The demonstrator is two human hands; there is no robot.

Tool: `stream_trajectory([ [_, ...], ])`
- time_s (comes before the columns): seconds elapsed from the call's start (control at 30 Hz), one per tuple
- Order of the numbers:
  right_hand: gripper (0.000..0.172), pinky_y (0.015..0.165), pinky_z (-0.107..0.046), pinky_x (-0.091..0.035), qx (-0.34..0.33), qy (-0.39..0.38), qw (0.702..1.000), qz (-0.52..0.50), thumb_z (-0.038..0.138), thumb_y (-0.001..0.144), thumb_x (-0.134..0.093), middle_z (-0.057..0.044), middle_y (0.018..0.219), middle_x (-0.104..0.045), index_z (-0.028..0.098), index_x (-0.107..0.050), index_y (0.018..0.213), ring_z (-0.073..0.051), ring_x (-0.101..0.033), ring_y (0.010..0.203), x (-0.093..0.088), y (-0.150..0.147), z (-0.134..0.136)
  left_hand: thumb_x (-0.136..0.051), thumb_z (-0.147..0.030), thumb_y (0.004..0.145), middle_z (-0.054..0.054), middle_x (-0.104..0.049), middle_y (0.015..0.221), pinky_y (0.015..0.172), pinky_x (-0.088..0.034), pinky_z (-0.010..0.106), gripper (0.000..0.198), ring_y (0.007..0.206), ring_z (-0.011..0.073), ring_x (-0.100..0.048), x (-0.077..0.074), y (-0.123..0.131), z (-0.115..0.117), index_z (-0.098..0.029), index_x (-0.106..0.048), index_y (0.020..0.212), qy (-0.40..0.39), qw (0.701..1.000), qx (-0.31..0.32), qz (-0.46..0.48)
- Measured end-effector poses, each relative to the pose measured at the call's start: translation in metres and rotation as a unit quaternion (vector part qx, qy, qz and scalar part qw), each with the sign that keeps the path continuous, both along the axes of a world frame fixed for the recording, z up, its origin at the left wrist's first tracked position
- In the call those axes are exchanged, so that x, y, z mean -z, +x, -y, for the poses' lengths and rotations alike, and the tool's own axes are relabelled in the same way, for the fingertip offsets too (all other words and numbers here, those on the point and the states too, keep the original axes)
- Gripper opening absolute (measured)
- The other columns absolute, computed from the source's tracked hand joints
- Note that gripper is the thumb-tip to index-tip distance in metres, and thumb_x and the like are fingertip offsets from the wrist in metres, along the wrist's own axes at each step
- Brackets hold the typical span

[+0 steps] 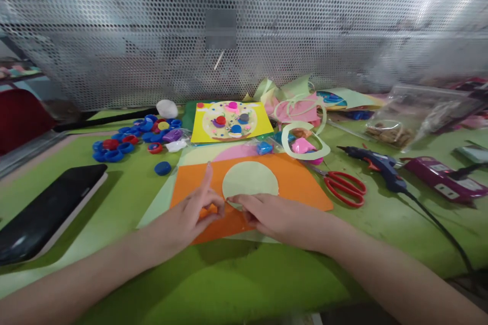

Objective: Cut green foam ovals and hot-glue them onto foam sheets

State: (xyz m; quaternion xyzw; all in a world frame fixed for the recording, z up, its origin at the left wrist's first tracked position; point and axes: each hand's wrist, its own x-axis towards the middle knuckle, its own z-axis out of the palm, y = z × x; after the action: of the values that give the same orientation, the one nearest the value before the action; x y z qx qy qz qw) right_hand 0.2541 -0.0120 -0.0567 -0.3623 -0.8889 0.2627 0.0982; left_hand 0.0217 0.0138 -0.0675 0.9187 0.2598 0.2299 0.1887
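1. Work area. I see an orange sheet lying flat on the green table, directly ahead of both hands. A pale green circle lies on the sheet, near its middle.

2. Left hand. It rests on the near left part of the orange sheet. The index finger sticks up and away, apart from the rest. The thumb and the other fingers curl down close to the circle's lower left edge; I cannot tell whether they pinch anything.

3. Right hand. It lies palm down on the sheet. Its fingers are stretched flat and side by side, with the tips touching the circle's near edge. It grips nothing.

4. Surroundings. Red scissors lie just right of the sheet, with a blue glue gun beyond them. A yellow card with caps stuck on it lies behind the sheet. Loose blue and red bottle caps lie to the far left, and a black flat device lies at the near left.
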Motion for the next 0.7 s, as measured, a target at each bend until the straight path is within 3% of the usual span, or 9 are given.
stream_trajectory([
  [0.2, 0.055, 0.078, -0.032, -0.044, 0.01, -0.022, 1.0, 0.009, 0.008, 0.086, -0.041, -0.017, 0.118, -0.058, 0.015, -0.03, 0.14, -0.023, -0.055, 0.105, -0.007, -0.001, 0.001, -0.033, -0.024, 0.096, 0.006, -0.065, 0.087, 0.075, -0.052, 0.034, 0.068, 0.084, 0.0193, -0.062, 0.0, 0.003, 0.006, -0.019, 0.018, 0.141, 0.058, 0.996, 0.035, -0.065],
  [0.37, 0.057, 0.077, -0.031, -0.045, 0.002, -0.053, 0.999, 0.009, 0.007, 0.084, -0.042, -0.018, 0.122, -0.054, 0.014, -0.03, 0.139, -0.022, -0.057, 0.099, -0.014, -0.004, 0.001, -0.024, -0.017, 0.096, 0.009, -0.064, 0.097, 0.076, -0.051, 0.034, 0.062, 0.089, 0.0201, -0.059, 0.004, 0.004, 0.009, -0.018, 0.018, 0.142, 0.121, 0.987, 0.029, -0.098],
  [0.47, 0.053, 0.082, -0.032, -0.044, -0.011, -0.04, 0.999, -0.017, 0.006, 0.083, -0.042, -0.017, 0.119, -0.055, 0.013, -0.035, 0.135, -0.022, -0.054, 0.104, -0.015, -0.003, 0.001, -0.022, -0.016, 0.095, 0.008, -0.064, 0.098, 0.08, -0.05, 0.033, 0.058, 0.091, 0.019, -0.058, 0.002, 0.008, 0.009, -0.017, 0.009, 0.143, 0.121, 0.987, 0.032, -0.104],
  [0.6, 0.046, 0.078, -0.032, -0.045, -0.014, -0.043, 0.999, -0.02, 0.007, 0.083, -0.041, -0.014, 0.109, -0.059, 0.013, -0.04, 0.129, -0.021, -0.056, 0.095, -0.016, -0.004, 0.001, -0.024, -0.014, 0.092, 0.008, -0.064, 0.107, 0.086, -0.047, 0.032, 0.052, 0.101, 0.02, -0.057, -0.002, 0.015, 0.009, -0.018, -0.014, 0.142, 0.105, 0.987, 0.041, -0.117],
  [0.7, 0.04, 0.081, -0.034, -0.044, -0.013, -0.034, 0.999, -0.008, 0.007, 0.084, -0.041, -0.017, 0.111, -0.059, 0.009, -0.045, 0.123, -0.022, -0.056, 0.097, -0.015, -0.004, 0.0, -0.027, -0.013, 0.09, 0.011, -0.06, 0.118, 0.087, -0.046, 0.034, 0.054, 0.112, 0.0225, -0.052, 0.0, 0.016, 0.007, -0.019, -0.018, 0.142, 0.087, 0.989, 0.05, -0.113],
])
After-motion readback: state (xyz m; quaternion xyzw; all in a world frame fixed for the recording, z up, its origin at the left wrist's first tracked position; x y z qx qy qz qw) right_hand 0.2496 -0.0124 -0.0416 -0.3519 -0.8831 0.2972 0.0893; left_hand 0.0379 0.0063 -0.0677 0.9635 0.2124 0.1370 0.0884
